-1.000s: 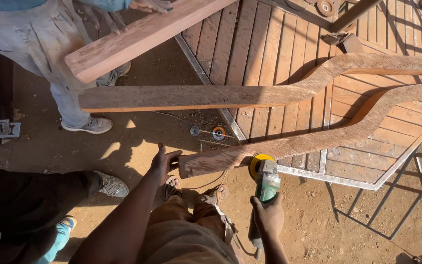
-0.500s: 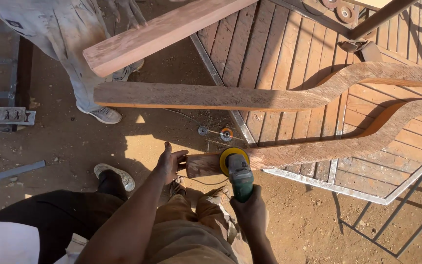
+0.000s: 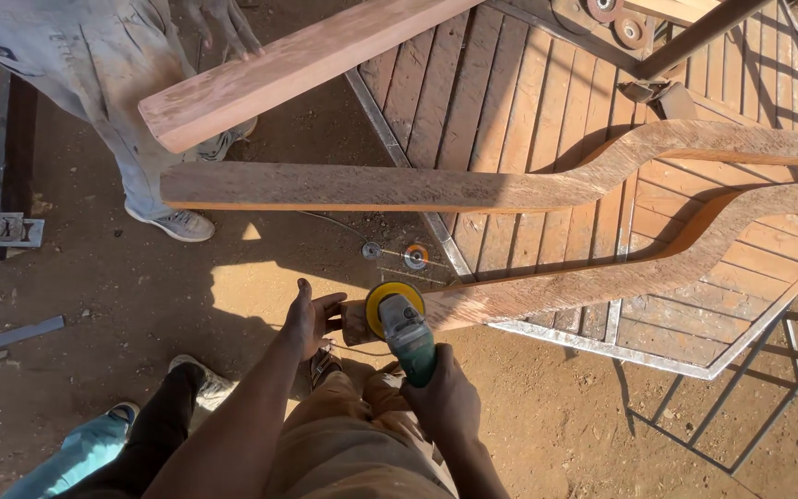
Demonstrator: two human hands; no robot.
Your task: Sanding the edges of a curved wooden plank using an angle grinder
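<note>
Wood, curved and rough: the near plank (image 3: 602, 277) runs from the right to its end, where the left hand (image 3: 309, 319) presses. The right hand (image 3: 445, 397) grips a green grinder (image 3: 408, 333), its yellow disc (image 3: 392, 300) touching the plank.

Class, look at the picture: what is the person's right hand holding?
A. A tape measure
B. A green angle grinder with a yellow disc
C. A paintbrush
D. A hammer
B: the right hand grips a green angle grinder whose yellow disc sits against the end of the curved wooden piece, while the left hand steadies that end.
</note>
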